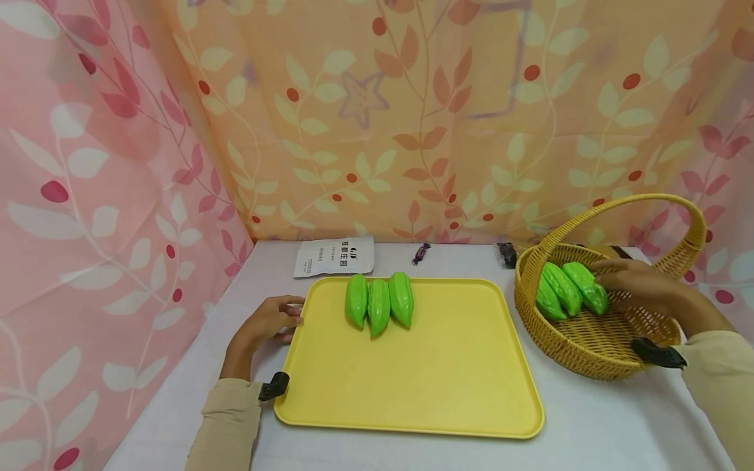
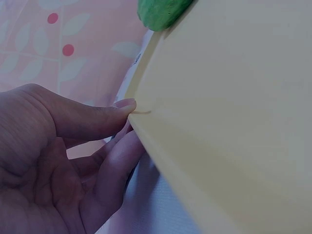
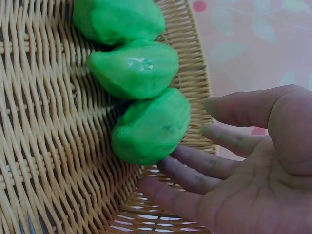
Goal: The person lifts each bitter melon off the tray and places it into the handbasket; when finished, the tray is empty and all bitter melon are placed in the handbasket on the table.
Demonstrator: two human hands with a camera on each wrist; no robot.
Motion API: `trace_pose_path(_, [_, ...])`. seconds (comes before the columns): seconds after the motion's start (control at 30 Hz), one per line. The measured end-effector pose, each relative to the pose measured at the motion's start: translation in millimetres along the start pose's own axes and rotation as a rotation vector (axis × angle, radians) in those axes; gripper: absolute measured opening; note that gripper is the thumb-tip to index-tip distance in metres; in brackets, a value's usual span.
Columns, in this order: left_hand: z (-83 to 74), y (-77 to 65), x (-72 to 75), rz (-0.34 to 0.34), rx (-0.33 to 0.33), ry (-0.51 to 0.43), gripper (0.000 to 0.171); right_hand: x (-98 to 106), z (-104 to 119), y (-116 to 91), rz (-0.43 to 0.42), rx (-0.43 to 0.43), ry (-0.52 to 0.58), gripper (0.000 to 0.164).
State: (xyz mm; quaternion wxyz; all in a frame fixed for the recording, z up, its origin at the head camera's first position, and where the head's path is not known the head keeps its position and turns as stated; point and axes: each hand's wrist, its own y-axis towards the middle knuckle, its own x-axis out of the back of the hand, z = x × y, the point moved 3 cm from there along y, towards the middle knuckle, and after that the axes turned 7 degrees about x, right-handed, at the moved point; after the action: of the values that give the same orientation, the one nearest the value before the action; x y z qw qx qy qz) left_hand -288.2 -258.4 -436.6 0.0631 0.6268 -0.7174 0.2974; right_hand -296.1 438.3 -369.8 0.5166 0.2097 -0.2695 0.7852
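Observation:
My left hand [image 1: 266,322] pinches the left rim of a yellow tray [image 1: 448,373], thumb [image 2: 97,119] on top and fingers below. Three glossy green ridged fruits, like star fruits [image 1: 379,307], lie side by side near the tray's far edge. On the right, a wicker basket [image 1: 595,363] with a tall arched handle holds three more green star fruits [image 3: 151,129] against its wall. Inside the basket, my right hand [image 1: 639,286] is beside the rightmost fruit, fingers extended and thumb apart from it. Whether the fingertips touch that fruit is partly hidden.
Behind the tray lie a white printed packet [image 1: 336,256] and a small purple wrapped candy [image 1: 421,253]. A dark wrapped item [image 1: 506,255] sits by the basket's far left side. Patterned curtains [image 1: 365,131] enclose the white table [image 1: 330,451].

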Motion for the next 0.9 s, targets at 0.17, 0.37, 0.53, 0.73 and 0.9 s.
trace_pose_path(0.17, [0.3, 0.5, -0.2, -0.001, 0.015, -0.008, 0.052, 0.8, 7.7, -9.2, -0.036, 0.022, -0.044, 0.068])
trace_pose_path(0.37, [-1.8, -0.9, 1.1, -0.005, 0.003, 0.003, 0.053, -4.8, 26.0, -25.1, -0.185, 0.066, -0.07, 0.067])
trace_pose_path(0.53, [-2.2, -1.6, 1.7, -0.008, 0.003, 0.02, 0.054, -18.9, 43.1, -37.4, -0.295, 0.212, 0.056, 0.044])
trace_pose_path(0.73, [-0.7, 0.1, 0.6, -0.012, 0.015, 0.008, 0.053, -39.2, 60.8, -48.8, -0.289, 0.345, 0.158, 0.041])
trace_pose_path(0.9, [-1.9, -1.2, -0.9, -0.009, 0.021, 0.005, 0.053, -57.4, 75.9, -54.9, -0.312, 0.371, 0.199, 0.035])
